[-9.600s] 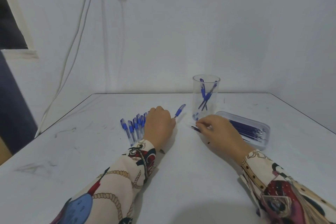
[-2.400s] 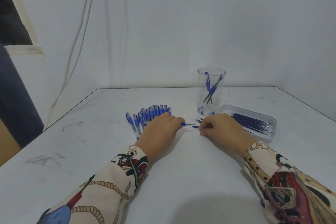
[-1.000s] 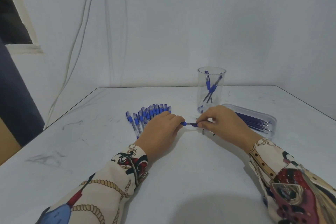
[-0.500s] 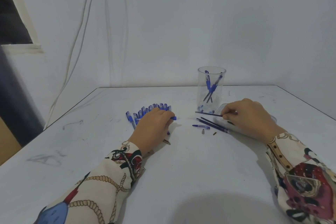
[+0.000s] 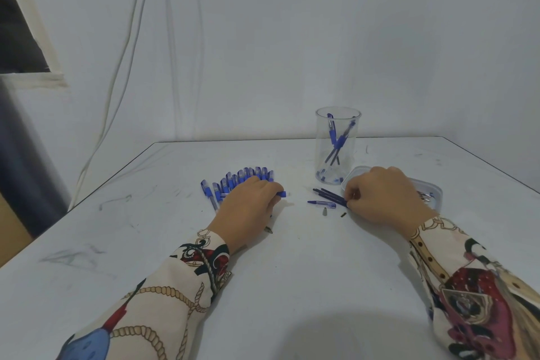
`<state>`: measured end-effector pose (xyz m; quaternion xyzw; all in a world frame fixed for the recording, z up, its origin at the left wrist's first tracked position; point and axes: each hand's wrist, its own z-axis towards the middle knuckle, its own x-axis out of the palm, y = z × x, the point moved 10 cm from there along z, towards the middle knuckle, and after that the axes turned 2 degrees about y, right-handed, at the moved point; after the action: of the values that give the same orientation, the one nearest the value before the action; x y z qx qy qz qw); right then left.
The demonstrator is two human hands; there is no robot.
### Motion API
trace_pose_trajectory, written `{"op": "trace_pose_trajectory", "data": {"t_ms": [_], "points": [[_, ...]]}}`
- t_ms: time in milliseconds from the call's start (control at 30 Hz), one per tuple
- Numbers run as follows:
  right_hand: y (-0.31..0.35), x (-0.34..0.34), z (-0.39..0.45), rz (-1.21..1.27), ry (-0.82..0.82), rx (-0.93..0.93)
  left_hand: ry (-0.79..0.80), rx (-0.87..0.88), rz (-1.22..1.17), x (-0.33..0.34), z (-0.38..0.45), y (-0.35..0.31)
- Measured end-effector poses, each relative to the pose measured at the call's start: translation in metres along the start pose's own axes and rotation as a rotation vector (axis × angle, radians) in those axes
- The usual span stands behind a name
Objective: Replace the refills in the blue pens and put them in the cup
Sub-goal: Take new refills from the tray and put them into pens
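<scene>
Our left hand (image 5: 248, 207) grips a blue pen barrel (image 5: 281, 194), its open end pointing right. Our right hand (image 5: 382, 199) pinches the near end of a dark refill (image 5: 331, 196) lying leftward on the table (image 5: 292, 286), just beside the cup (image 5: 337, 149), which holds 2 pens. We judge the refill must turn toward that barrel.

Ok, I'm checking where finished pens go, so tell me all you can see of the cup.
The cup is a tall, clear, plastic-looking cylinder, standing upright and open-topped on the white table, at the far corner of the refill tray. Two blue pens lean crossed inside, with small blue bits at the bottom. Neither hand touches it.
</scene>
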<state>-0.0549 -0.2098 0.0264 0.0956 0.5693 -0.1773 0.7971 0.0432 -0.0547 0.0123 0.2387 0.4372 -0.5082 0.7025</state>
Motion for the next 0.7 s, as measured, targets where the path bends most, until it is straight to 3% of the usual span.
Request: {"op": "trace_pose_trajectory", "data": {"t_ms": [700], "points": [[0.0021, 0.0049, 0.0006, -0.020, -0.018, -0.040, 0.026, 0.009, 0.003, 0.0010, -0.0009, -0.0057]]}}
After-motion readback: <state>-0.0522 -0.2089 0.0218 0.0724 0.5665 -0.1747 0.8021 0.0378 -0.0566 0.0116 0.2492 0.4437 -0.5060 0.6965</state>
